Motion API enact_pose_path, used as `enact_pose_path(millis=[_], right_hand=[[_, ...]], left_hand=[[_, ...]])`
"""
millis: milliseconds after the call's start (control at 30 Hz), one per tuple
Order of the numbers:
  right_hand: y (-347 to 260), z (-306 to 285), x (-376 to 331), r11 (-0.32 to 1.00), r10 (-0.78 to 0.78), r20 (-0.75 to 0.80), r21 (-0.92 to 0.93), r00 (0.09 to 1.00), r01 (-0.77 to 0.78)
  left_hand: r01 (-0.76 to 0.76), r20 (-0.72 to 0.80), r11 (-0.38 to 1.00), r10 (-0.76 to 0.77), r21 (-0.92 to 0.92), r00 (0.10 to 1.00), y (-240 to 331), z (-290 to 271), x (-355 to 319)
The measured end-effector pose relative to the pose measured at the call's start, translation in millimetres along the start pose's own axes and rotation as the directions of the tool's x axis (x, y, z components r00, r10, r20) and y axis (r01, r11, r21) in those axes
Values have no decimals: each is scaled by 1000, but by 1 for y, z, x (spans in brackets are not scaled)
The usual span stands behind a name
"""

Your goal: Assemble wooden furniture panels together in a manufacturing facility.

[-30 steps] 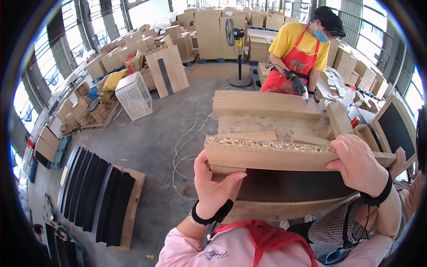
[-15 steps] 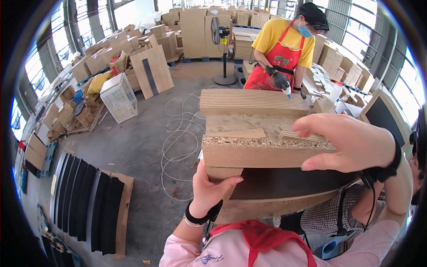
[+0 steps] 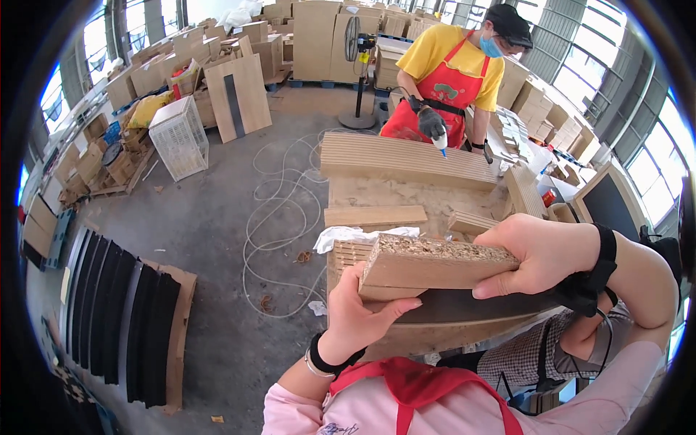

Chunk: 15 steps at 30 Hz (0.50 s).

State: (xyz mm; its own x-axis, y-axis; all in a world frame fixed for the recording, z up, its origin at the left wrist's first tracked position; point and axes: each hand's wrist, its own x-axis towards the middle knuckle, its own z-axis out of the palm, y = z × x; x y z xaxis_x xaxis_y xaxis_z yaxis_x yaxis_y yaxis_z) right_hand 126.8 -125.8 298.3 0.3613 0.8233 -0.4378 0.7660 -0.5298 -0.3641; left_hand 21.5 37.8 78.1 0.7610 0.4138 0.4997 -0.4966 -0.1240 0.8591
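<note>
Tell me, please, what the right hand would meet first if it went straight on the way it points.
The right hand would probably first meet the wooden board it grips; beyond that, depth is unclear.

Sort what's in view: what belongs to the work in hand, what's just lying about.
Part of the work:
- board, held in the left hand and right hand
- co-worker's bottle, tip down over the ribbed panel

Apparently just about:
- fan
- white crate
- yellow sack
</note>
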Motion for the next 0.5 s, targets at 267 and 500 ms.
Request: enact_pose_path(millis=[267, 500], right_hand=[[-6, 8, -4, 990, -18, -106, -139, 994, 3], [-9, 6, -5, 999, -30, -194, -25, 981, 26]], left_hand=[[-71, -2, 995, 71, -66, 997, -2, 4, 4], [-109, -26, 994, 108, -13, 994, -6, 2, 5]])
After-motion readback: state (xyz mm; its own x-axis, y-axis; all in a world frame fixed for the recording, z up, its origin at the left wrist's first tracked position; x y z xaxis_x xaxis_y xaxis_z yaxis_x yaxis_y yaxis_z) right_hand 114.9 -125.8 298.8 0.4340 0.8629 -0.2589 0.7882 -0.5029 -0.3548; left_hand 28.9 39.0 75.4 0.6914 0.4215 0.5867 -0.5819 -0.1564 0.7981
